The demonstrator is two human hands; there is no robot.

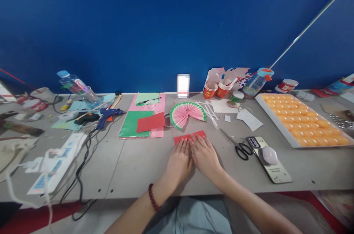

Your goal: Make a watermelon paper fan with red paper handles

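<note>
My left hand [180, 158] and my right hand [205, 155] lie side by side, fingers stretched forward, pressing on a strip of red paper [190, 136] on the table. The fingers cover much of the strip's near part. Just beyond it rests a pleated paper fan [188, 113] coloured like a watermelon slice, pink with a green rim. Another piece of red paper [151, 122] lies to the left, over green paper [135, 125] and a pink sheet [159, 131]. Black-handled scissors [241, 148] sit to the right of my hands.
On the right are a phone [275, 169] with a white earphone case [270, 155] and a tray of orange balls [300, 119]. Red paper cups [210, 90] stand by the blue wall. Leftward lie a blue glue gun [107, 116], a power strip [59, 162] and cables.
</note>
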